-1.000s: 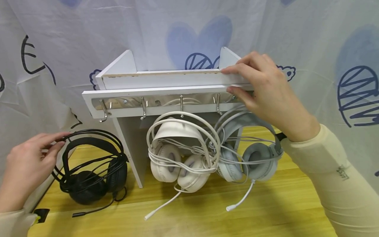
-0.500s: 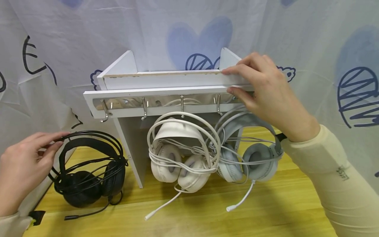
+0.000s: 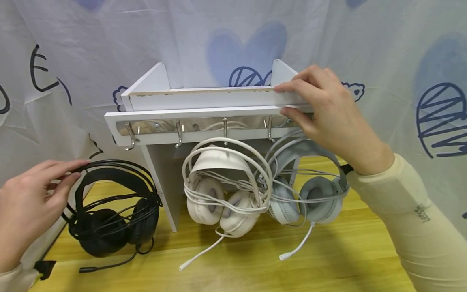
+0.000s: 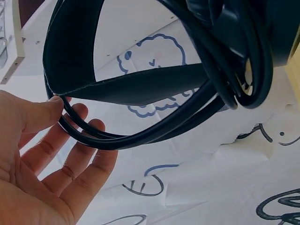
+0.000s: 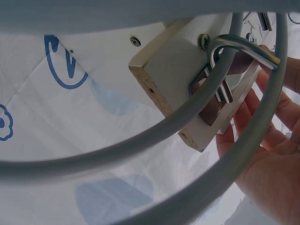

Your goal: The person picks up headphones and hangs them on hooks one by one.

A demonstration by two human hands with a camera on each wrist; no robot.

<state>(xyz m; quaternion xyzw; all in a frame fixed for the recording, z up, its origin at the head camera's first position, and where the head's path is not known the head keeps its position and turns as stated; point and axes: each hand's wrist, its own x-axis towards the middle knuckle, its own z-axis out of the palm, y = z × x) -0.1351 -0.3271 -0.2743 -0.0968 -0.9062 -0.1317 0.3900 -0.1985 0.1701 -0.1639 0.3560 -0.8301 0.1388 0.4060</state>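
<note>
My left hand (image 3: 34, 207) pinches the headband wires of a black headset (image 3: 109, 227) at the left, with thumb and fingers on the band in the left wrist view. The headset's mic boom points left, above the wooden table. On the right, my right hand (image 3: 328, 109) grips the upper edge of a white hook rack (image 3: 204, 103), partly hiding it. A grey headset (image 3: 317, 198) hangs below that hand; its wires pass over a hook (image 5: 243, 47) in the right wrist view. Between them, a white headset (image 3: 226, 182) hangs by the middle hook (image 3: 225, 127).
Two metal hooks on the left of the rack, one of them the end hook (image 3: 130, 136), bear nothing. A side panel (image 3: 160, 186) of the rack stands right of the black headset. A patterned cloth (image 3: 386, 61) hangs behind, and the yellow wooden table (image 3: 255, 267) lies below.
The black headset and my left hand shift slightly left and down, then the headset swings a little back right. My right hand keeps its grip on the rack; the other headsets stay put.
</note>
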